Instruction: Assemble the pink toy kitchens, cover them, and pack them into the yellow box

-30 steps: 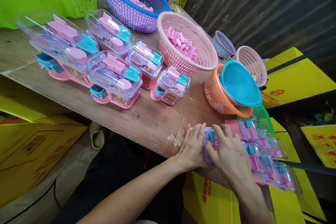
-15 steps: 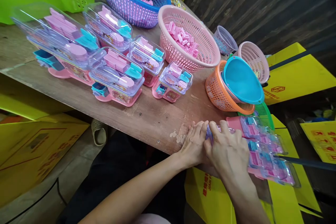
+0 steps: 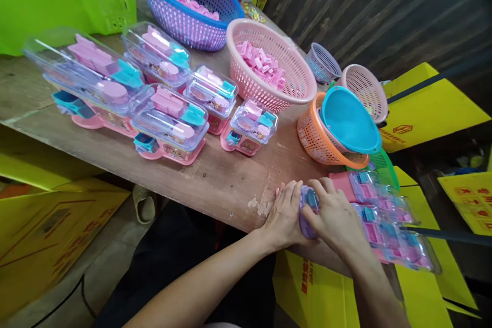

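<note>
Both of my hands are around one small toy set (image 3: 308, 212) with a clear lid, at the table's front edge. Purple and blue parts of it show between my hands; the rest is hidden. My left hand (image 3: 282, 212) is wrapped along its left side. My right hand (image 3: 334, 215) grips it from the right, fingers bent over the top and thumb on the lid. To the right stand more pink toy sets (image 3: 388, 236) with clear lids. Several like toy sets (image 3: 169, 118), with pink and turquoise pieces inside, stand at the left of the table.
A pink basket (image 3: 238, 61) and a blue basket (image 3: 169, 10) hold small pink pieces at the back. An orange basket (image 3: 319, 138) carries a turquoise bowl (image 3: 349, 118). Yellow cartons (image 3: 423, 113) stand right and below, and a green crate (image 3: 65, 5) at far left.
My right hand has shifted slightly right and its fingers have moved apart from my left hand, so more of the toy set shows. The camera view has tilted slightly.
</note>
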The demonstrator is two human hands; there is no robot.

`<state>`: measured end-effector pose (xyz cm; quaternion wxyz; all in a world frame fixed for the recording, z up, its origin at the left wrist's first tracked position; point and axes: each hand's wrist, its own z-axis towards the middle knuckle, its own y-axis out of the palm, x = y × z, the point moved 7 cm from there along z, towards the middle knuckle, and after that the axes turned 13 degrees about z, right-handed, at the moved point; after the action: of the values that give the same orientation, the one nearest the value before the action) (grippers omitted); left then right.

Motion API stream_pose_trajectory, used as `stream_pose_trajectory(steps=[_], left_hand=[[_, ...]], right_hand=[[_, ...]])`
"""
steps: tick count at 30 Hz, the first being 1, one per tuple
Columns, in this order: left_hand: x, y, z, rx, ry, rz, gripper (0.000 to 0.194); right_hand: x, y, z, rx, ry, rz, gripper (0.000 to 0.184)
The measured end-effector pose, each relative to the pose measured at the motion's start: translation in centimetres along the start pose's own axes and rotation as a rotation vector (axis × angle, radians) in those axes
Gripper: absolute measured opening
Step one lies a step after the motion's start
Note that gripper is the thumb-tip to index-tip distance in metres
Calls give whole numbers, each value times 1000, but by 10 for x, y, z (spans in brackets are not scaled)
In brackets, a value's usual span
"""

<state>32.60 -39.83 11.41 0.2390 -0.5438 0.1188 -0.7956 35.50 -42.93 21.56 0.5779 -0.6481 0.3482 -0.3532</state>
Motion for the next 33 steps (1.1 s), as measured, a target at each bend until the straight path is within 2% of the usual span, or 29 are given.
stream_pose_trajectory(steps=[2, 6, 9, 11, 13, 16, 18, 19, 21, 24, 27, 30, 33], left_hand=[[-1, 0, -2, -1, -2, 18, 131], [-6, 6, 1, -55, -19, 53, 129], [-2, 12, 18, -217, 42, 76, 136], [10, 0, 37, -298, 150, 112, 135], [20, -34, 62, -262, 250, 218, 125], [18, -112, 104, -101, 277, 566, 99], [2, -159, 127, -66, 225, 836, 86], [-8, -177, 136, -81, 187, 968, 79], [-27, -197, 147, -157, 141, 1162, 71], [-32, -196, 146, -227, 134, 1305, 61], [-14, -176, 131, -210, 40, 1277, 58], [7, -152, 106, -205, -67, 1129, 69], [16, -131, 85, -338, 7, 805, 91]], right_hand=[[8, 1, -4, 44, 16, 152, 36], [26, 5, -24, 233, 91, 324, 62], [53, 16, -24, 254, 133, 340, 69], [81, 17, -12, 270, 141, 325, 67], [114, 14, 6, 301, 137, 302, 67], [157, 7, 23, 353, 170, 255, 64], [176, 3, 20, 391, 207, 215, 61], [184, 1, 13, 423, 233, 194, 60], [200, -1, -10, 497, 313, 146, 60], [225, 13, -50, 485, 443, 95, 59], [239, 35, -77, 396, 416, 89, 55], [245, 45, -88, 376, 380, 77, 53], [251, 49, -88, 334, 417, 44, 54]])
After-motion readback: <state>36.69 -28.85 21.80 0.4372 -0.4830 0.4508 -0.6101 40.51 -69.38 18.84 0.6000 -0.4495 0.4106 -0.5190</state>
